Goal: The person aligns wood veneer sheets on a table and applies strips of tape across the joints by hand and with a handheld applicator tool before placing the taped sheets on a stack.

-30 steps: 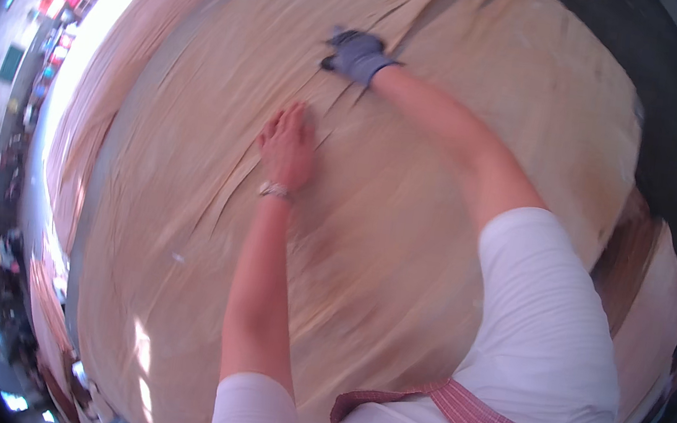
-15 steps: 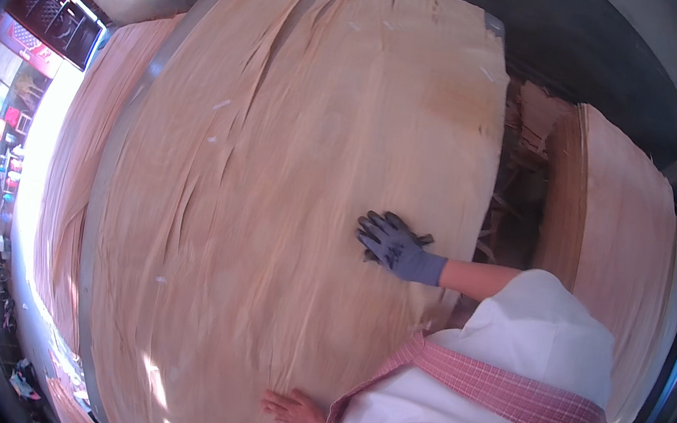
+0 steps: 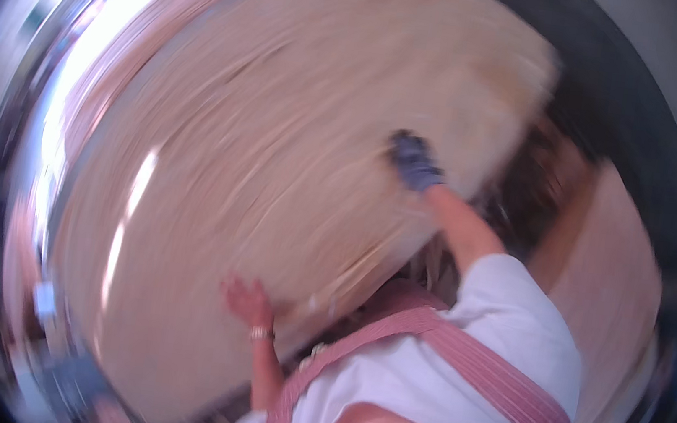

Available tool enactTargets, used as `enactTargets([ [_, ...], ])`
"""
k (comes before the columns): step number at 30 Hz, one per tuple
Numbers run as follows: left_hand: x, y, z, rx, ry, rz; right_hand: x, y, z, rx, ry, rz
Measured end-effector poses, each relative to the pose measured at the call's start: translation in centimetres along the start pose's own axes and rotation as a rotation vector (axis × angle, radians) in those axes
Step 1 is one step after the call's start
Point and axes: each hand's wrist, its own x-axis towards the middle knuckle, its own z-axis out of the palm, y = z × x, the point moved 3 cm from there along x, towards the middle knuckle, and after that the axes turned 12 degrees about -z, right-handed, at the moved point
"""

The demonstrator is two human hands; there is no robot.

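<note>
A broad, pale wood veneer sheet (image 3: 213, 196) spreads in front of me, with lengthwise splits and ripples. My left hand (image 3: 247, 300), bare with a band at the wrist, is over the sheet's near part with its fingers apart and nothing visible in them. Farther off and to the right, my right hand (image 3: 416, 162) wears a blue-grey glove with dark fingertips. It is at the sheet's surface, but motion smears its fingers, so their grip does not show.
Another pinkish veneer stack (image 3: 611, 262) stands at the right, past a dark gap holding scraps. A dark wall band (image 3: 623, 94) curves behind. Along the left, beyond more veneer (image 3: 108, 90), lies a bright strip of light with blurred objects.
The view has turned, so the sheet now slants. My right hand appears farther away, its spread fingers now blurred together. My left hand and forearm show more fully, farther left.
</note>
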Motion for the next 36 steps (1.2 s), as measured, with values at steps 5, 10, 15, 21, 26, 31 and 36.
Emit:
enactTargets([
  [5,-3.7,-5.0,-5.6,-0.039,-0.132,-0.419,-2.5,6.6,-1.4,-0.075,0.004,0.021],
  [10,-13.2,-14.5,-8.3,-0.058,-0.102,-0.771,-5.3,10.6,0.4,-0.098,-0.290,0.046],
  [15,-17.0,-22.8,-8.6,-0.099,-0.089,-0.994,2.7,-3.4,-1.1,-0.236,-0.224,-0.093],
  [21,-18.3,-37.6,-6.5,-0.224,-0.127,-1.115,3.7,-45.3,1.3,0.142,-0.114,-0.663],
  [26,-17.1,-52.5,-4.2,-0.331,-0.094,-1.020,4.4,-79.1,0.4,0.332,-0.146,-0.816],
  [31,-16.7,-65.6,-8.4,-0.375,-0.284,-0.954,5.2,-84.4,4.5,0.290,-0.164,-0.724],
  [36,-15.5,-78.5,-8.0,-0.400,-0.319,-1.013,5.6,-87.1,3.2,0.276,-0.218,-0.724],
])
